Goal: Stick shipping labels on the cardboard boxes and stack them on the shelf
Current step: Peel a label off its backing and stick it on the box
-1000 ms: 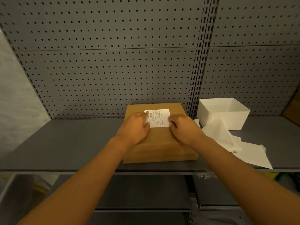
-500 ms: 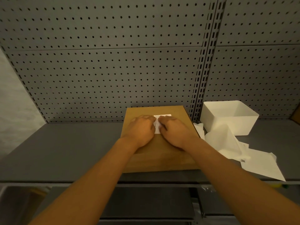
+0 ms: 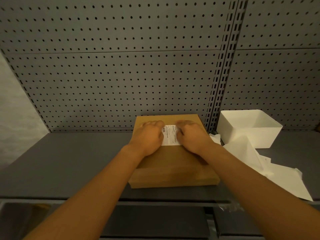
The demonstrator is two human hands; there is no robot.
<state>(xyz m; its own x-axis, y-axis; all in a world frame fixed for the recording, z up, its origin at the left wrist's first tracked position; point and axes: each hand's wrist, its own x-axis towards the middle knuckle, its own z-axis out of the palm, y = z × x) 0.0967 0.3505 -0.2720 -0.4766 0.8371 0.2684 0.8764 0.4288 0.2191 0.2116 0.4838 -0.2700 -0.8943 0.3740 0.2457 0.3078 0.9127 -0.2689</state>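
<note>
A flat brown cardboard box (image 3: 173,167) lies on the grey shelf (image 3: 69,161), its far edge near the pegboard. A white shipping label (image 3: 170,137) with a barcode is on the box top, toward the back. My left hand (image 3: 149,137) rests palm down on the label's left part. My right hand (image 3: 192,135) rests palm down on its right part. Both hands are flat on the box and hold nothing. Only the middle strip of the label shows between them.
A white open bin (image 3: 249,129) stands right of the box. Loose white backing sheets (image 3: 284,181) lie in front of it, reaching the shelf's front edge. Grey pegboard (image 3: 121,84) with a slotted upright (image 3: 223,66) forms the back wall. A lower shelf level shows below.
My hands came together over the label's middle, then slid apart a little, so more of the label shows between them. The box has not moved.
</note>
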